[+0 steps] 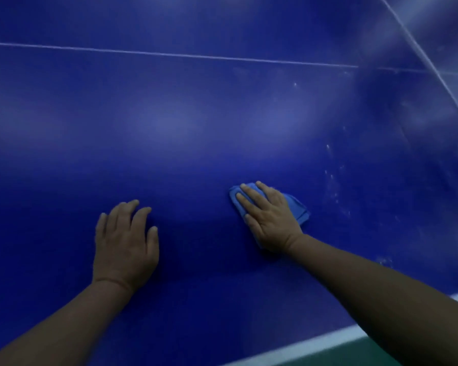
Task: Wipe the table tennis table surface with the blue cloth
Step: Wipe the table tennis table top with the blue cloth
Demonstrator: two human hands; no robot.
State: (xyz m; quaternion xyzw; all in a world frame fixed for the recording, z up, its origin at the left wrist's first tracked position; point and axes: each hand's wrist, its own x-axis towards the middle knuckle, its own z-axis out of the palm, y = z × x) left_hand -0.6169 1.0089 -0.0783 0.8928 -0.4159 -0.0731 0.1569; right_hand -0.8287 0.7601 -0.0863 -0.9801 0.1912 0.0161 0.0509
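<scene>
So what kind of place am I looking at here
Probably an indoor table tennis room. The blue table has white lines and a white edge stripe, with green floor beyond. The right hand presses a cloth on it.

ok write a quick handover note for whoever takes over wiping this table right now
Right hand: flat on the folded blue cloth, pressing it to the table tennis table.
Left hand: empty, fingers spread, resting on the surface.
Done: cannot tell how much is wiped; the near left area looks free of marks.
Left: white specks and smears right of the cloth, and more toward the far right corner.
</scene>
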